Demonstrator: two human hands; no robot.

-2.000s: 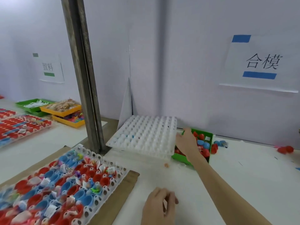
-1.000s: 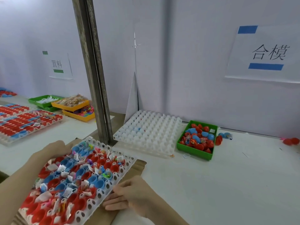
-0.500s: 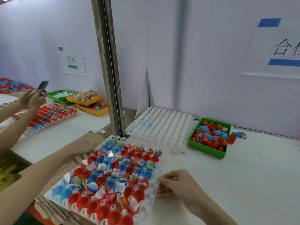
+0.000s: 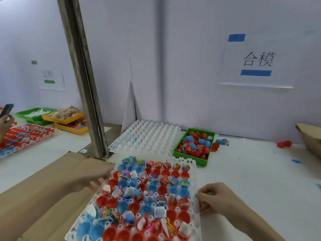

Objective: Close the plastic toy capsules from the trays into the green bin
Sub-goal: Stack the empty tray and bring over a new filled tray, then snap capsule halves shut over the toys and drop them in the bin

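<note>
Capsules [image 4: 149, 197], still open halves in red and blue with small toys and paper slips inside, fill the white tray [image 4: 195, 213] at lower centre of the frame. The right hand [image 4: 211, 197] pinches the tray's right edge with curled fingers; the left hand [image 4: 90, 173] grips its left edge, fingers partly hidden under the rim. Two seconds ago the right hand was up at the green bin [image 4: 191, 153] and this tray lay at lower left on the cardboard [image 4: 52, 171]; since then both hands have taken it and slid it right, onto the white desk [image 4: 251, 180], just below the bin. I judge the closing of this batch can begin: the tray is in reach and the bin is close behind it. The tray's long axis runs from the bottom edge up toward the bin, leaning slightly right, the cups facing up. An empty white tray [image 4: 147, 136] lies left of the bin, beside a metal post [image 4: 83, 80]. A few closed capsules rest in the bin.
</note>
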